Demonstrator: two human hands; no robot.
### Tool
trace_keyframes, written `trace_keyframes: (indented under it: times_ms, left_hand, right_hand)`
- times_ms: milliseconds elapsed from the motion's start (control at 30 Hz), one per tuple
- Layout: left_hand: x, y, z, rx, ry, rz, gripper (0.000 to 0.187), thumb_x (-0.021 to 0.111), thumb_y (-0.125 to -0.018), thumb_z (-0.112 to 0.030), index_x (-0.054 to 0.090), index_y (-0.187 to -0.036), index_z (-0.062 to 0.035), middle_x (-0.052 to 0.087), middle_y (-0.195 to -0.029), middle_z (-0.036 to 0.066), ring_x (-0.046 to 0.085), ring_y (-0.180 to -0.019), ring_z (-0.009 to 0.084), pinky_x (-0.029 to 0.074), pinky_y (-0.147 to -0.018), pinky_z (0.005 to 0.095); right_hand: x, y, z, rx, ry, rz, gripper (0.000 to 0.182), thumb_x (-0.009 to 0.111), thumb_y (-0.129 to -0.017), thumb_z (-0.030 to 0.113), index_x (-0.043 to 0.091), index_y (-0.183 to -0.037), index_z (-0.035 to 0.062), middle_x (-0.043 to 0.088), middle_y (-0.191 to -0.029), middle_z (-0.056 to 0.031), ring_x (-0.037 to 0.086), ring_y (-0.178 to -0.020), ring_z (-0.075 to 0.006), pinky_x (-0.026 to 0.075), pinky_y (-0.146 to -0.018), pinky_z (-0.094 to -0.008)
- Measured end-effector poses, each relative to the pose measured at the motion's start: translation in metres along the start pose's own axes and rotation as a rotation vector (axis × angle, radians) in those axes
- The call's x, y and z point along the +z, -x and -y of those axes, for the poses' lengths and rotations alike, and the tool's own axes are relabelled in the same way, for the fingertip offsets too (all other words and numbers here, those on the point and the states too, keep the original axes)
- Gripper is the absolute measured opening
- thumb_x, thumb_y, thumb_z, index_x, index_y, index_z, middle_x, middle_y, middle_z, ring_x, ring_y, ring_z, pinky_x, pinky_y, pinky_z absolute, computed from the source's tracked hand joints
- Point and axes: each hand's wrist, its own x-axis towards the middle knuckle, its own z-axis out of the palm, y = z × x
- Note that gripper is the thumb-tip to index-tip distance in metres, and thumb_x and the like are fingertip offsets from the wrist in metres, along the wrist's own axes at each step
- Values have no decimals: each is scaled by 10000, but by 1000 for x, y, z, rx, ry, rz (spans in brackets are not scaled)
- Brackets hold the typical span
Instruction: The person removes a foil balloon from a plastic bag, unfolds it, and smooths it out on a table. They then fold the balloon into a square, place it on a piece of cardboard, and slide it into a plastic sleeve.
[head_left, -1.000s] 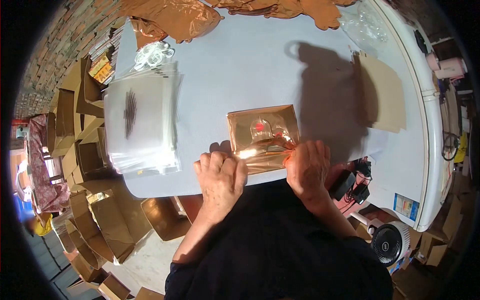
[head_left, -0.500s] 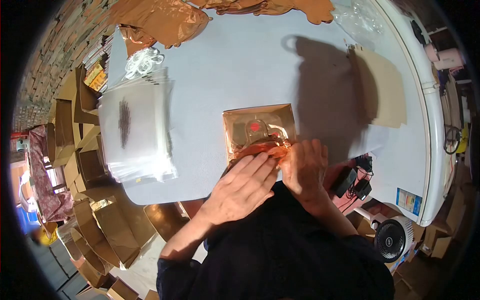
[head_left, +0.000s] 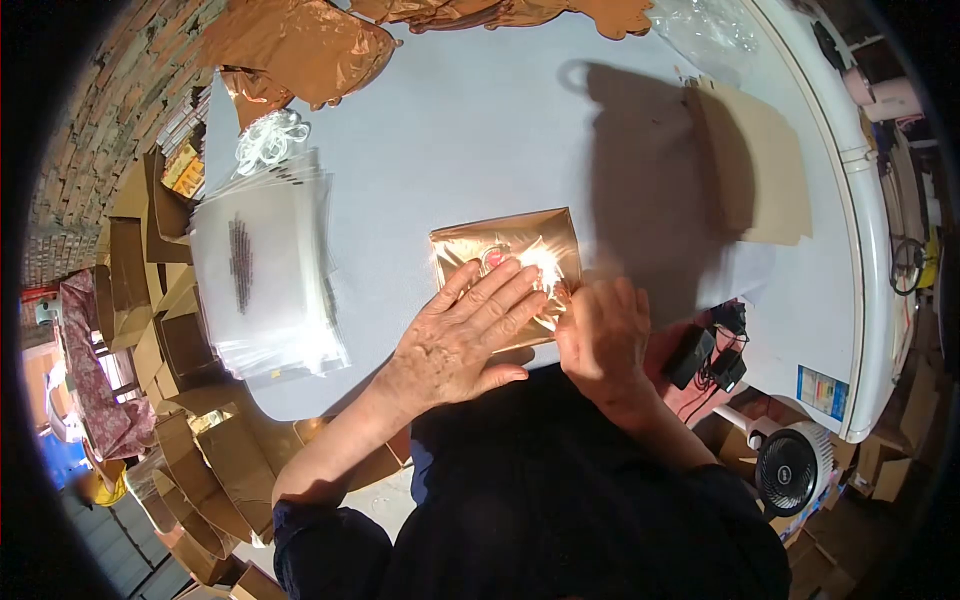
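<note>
A square of shiny copper-coloured foil [head_left: 548, 225], folded flat, lies near the table's front edge. A small red spot shows on it, partly behind my fingers. My left hand [head_left: 460, 330] rests palm down across its left and middle part, fingers stretched out and slightly spread. At the lower right edge of the foil is my right hand [head_left: 605, 340], fingers curled in and thumb against the foil's edge. The exact pinch is hidden by the fingers.
Clear plastic bags [head_left: 270, 270] lie stacked at the left, below white string [head_left: 272, 138]. More copper foil [head_left: 310, 50] lies along the back edge. Brown card sheets [head_left: 760, 165] lie at the right. A fan [head_left: 787, 472] and black adapters [head_left: 690, 357] are at the lower right.
The bunched foil at the near edge now lies flat and smooth. My left hand has shifted left and spread out over it. My right hand has stayed by the right edge, its fingers more curled.
</note>
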Motion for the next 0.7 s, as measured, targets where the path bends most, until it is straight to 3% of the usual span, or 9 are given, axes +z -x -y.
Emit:
trace_keyframes:
  times_ms: [133,233,333,367,467,600,700]
  left_hand:
    - [-2,-1,-1,2,-33,15,932,647,-880,-656,400,-1645,-184,338,-1721,79,267,-1609,259,151,-1340,498]
    - [-1,-1,-2,2,-22,13,907,645,-899,-639,401,-1645,-183,333,-1723,81,260,-1611,258,148,-1339,499]
    - [0,-1,-1,6,-25,13,861,638,-935,-611,405,-1643,-180,327,-1727,81,253,-1614,260,152,-1336,499]
    - [1,0,0,9,-24,13,845,636,-947,-601,407,-1642,-179,322,-1729,81,249,-1616,262,154,-1335,498]
    - [0,-1,1,4,-26,20,806,623,-975,-583,411,-1641,-183,309,-1735,83,239,-1619,273,156,-1332,507]
    - [-3,-1,-3,9,-31,-31,813,688,-944,-535,432,-1626,-173,351,-1703,106,266,-1603,295,162,-1331,534]
    - [-1,1,-4,-20,-62,-14,793,571,-989,-629,393,-1652,-232,265,-1749,87,182,-1627,346,101,-1331,555]
  right_hand:
    - [2,12,-13,12,-226,-133,157,668,-845,193,603,-922,72,591,-919,-118,578,-874,-317,438,-791,-507]
    - [-7,24,-15,-159,-128,-169,410,684,-910,311,663,-1202,24,638,-1251,-175,621,-1172,-352,448,-988,-553]
    - [-21,24,2,-188,-23,96,702,678,-938,470,584,-1438,-13,512,-1540,-211,492,-1446,-356,346,-1164,-613]
    - [-15,29,-2,-195,34,220,897,648,-922,603,498,-1537,-33,430,-1630,-222,364,-1556,-352,225,-1248,-649]
    - [-12,29,-1,-176,21,204,912,637,-907,634,528,-1495,-55,459,-1603,-223,378,-1540,-361,212,-1245,-681]
    - [-12,26,1,-167,-13,206,939,756,-823,581,549,-1466,-71,471,-1587,-242,374,-1540,-377,205,-1239,-703]
    - [-15,25,1,-174,-29,200,962,845,-751,512,558,-1449,-84,477,-1578,-254,376,-1537,-387,217,-1232,-708]
